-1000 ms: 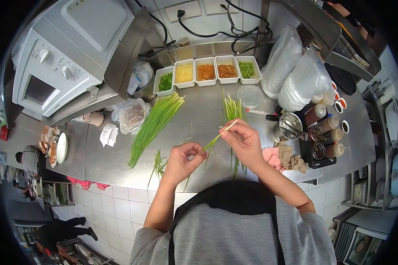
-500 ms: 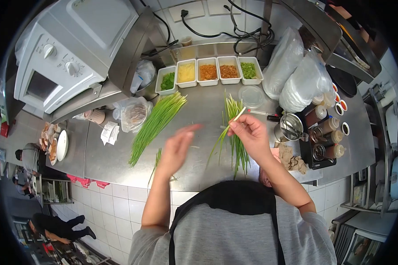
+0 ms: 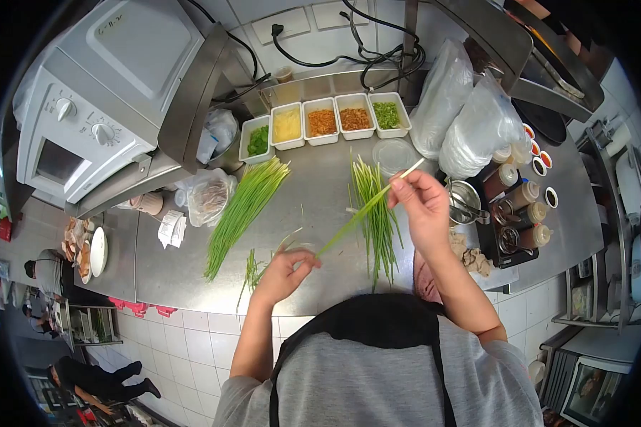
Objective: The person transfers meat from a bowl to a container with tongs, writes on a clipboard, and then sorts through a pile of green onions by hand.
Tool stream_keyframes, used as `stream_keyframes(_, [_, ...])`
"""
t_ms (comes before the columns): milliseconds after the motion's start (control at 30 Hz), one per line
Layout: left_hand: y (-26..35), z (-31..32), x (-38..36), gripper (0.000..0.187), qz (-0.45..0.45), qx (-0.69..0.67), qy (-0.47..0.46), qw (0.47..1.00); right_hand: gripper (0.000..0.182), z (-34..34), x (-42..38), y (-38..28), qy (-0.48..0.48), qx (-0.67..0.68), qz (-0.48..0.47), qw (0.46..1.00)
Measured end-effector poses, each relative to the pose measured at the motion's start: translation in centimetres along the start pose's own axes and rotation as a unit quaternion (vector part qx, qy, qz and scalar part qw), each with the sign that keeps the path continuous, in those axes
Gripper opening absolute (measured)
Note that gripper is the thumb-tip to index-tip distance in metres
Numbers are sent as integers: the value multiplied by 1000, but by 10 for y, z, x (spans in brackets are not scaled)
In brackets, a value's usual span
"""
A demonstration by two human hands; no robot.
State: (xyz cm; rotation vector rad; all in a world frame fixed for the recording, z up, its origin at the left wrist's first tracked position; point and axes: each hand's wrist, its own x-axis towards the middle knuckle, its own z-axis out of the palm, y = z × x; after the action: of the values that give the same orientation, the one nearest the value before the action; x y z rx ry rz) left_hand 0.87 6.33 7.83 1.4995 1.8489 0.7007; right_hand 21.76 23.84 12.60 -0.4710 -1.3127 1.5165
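Observation:
My right hand (image 3: 421, 206) pinches a few chive stalks (image 3: 367, 209) near their pale ends, with the white tips poking out above the fingers. The stalks slant down to my left hand (image 3: 285, 277), whose curled fingers close at their green ends. Below and behind the right hand lies a loose bunch of chives (image 3: 379, 231) on the steel counter. A larger, neatly lined-up bunch of chives (image 3: 246, 213) rests to the left. Beside my left hand is a small heap of thin green scraps (image 3: 251, 272).
White tubs (image 3: 320, 122) of chopped ingredients line the back of the steel counter (image 3: 313, 181). To the right stand plastic bags (image 3: 481, 128), a metal pot (image 3: 465, 199) and a rack of sauce bottles (image 3: 530, 213). A microwave (image 3: 107, 107) sits on a shelf at upper left. People work further left.
My left hand has lowered and closed at the stalks' green ends. My right hand has shifted slightly right, and the stalks now stretch between both hands. The camera view has shifted a little.

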Motion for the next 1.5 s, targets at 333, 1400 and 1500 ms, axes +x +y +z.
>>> stream_keyframes(333, [61,-9,23,19,157,-7,260,953,12,20,-10,6,-59,-20,57,996])
stream_keyframes(1400, [76,12,41,6,97,-234,182,950,13,18,-12,15,-136,-31,86,987])
stream_keyframes(1500, [69,9,42,6,85,-304,141,938,13,16,-11,11,-146,-71,97,982])
